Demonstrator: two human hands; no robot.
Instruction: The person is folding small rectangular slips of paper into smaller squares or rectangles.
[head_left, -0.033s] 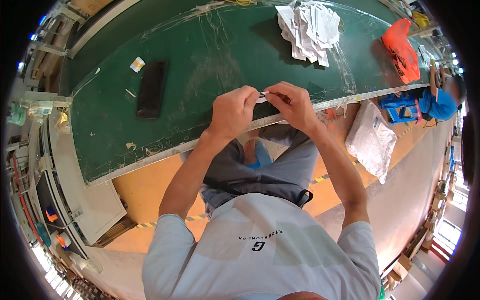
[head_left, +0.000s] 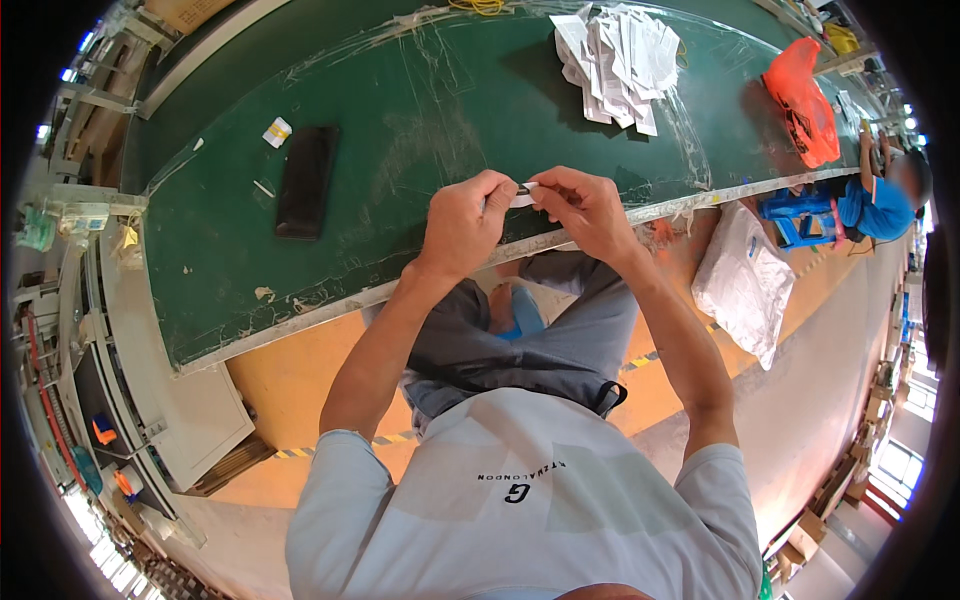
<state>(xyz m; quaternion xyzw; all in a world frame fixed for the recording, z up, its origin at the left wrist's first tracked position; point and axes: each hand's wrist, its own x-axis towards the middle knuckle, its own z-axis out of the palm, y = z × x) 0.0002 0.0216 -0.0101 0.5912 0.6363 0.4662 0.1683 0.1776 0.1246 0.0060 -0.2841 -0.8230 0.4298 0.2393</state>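
Note:
Both of my hands meet above the front edge of a green-topped table. My left hand (head_left: pixel 463 222) pinches one end of a small white strip (head_left: pixel 523 199), thumb against the curled fingers. At the strip's other end, my right hand (head_left: pixel 587 212) grips it between thumb and forefinger. Fingers cover most of the strip, and a dark bit shows beside it; its exact kind cannot be made out. Beyond my right hand lies a loose pile of folded white papers (head_left: pixel 622 62). To the left of my hands, a dark flat oblong case (head_left: pixel 307 182) rests on the tabletop.
A small white-and-yellow packet (head_left: pixel 277 132) lies beside the dark case. On the table's right sits a red plastic bag (head_left: pixel 803 105). A white sack (head_left: pixel 745 283) lies on the floor by a blue stool (head_left: pixel 800 215), near another person in blue (head_left: pixel 878 205).

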